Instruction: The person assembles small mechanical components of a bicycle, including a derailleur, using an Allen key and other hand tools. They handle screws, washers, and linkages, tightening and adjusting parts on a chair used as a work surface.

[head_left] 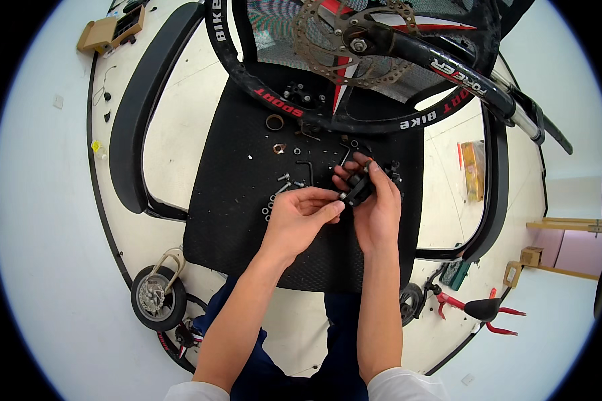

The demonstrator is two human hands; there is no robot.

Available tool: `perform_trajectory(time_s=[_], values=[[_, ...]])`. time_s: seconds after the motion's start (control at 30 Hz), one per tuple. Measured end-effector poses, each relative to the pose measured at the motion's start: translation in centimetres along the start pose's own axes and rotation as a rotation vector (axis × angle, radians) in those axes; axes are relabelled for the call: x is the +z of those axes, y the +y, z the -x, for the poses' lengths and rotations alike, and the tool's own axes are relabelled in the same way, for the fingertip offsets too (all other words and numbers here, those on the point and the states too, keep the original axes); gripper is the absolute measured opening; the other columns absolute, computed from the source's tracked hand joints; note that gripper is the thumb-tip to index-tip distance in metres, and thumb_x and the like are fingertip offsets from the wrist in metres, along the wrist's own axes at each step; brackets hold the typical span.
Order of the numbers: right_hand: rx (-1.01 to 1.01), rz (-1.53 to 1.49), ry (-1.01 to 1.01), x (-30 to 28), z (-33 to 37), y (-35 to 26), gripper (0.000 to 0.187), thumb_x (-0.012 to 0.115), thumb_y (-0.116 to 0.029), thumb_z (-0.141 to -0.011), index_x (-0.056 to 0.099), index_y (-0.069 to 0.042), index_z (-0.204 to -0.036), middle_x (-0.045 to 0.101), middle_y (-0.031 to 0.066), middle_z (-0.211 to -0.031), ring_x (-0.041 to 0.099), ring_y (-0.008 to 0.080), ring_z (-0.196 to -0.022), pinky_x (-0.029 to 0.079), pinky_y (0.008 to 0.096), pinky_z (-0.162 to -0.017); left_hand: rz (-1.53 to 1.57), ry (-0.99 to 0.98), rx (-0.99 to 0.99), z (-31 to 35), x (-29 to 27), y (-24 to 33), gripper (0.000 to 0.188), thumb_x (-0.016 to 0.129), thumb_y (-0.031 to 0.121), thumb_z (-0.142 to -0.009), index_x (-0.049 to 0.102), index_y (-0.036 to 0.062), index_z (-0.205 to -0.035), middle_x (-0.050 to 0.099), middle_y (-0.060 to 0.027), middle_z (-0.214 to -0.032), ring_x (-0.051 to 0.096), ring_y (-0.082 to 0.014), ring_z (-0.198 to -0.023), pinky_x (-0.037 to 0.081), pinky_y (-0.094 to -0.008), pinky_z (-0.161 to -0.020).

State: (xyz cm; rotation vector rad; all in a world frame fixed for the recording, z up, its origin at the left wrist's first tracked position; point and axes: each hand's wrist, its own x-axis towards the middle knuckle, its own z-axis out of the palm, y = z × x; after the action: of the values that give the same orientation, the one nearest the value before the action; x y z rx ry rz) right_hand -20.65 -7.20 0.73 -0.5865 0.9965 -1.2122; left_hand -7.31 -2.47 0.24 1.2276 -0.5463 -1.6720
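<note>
Over the black chair seat (241,220), my right hand (379,214) is closed around a small black part that looks like a disc brake caliper (360,190). My left hand (294,220) pinches a tiny silver piece, seemingly a bolt (343,196), against the near left side of that part. Fingers partly hide both pieces. Just left of the part lies an L-shaped hex key (310,172). Silver bolts (284,178) and several washers (265,210) rest beside my left hand. More small dark parts (396,170) sit beyond my right fingers.
A bike wheel with a brake disc (306,47) and a black fork (448,73) stands across the seat's far part. Armrests (137,127) flank the seat. On the floor are a small wheel (158,299), a red bike frame (451,301) and an open cardboard box (99,37).
</note>
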Motion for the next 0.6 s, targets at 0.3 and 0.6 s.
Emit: perform_trajectory(time_s=[0.3,0.6], values=[[-0.066,0.222,0.054,-0.6,-0.4,-0.6,0.031,0.056,-0.021,-0.102,0.062,0.002,-0.123,0.071,0.0134,-0.095,0.069,0.0182,-0.087,0.058,0.0313,-0.079,0.285,0.028,-0.024,-0.1,-0.3,-0.3,0.022,0.069,0.006,-0.091,0.068,-0.0058,-0.11,0.071,-0.013,-0.099,0.071,-0.0188,-0.083,0.06,-0.0303,-0.081],[0.005,0.46,-0.083,-0.4,-0.5,-0.7,0.018,0.066,-0.011,-0.097,0.064,0.003,-0.108,0.071,0.0074,-0.089,0.067,0.0112,-0.08,0.058,0.027,-0.075,0.061,0.177,0.129,-0.7,-3.6,2.2,0.022,0.068,0.009,-0.094,0.069,-0.0052,-0.111,0.071,-0.012,-0.098,0.071,-0.0184,-0.081,0.06,-0.0286,-0.078]])
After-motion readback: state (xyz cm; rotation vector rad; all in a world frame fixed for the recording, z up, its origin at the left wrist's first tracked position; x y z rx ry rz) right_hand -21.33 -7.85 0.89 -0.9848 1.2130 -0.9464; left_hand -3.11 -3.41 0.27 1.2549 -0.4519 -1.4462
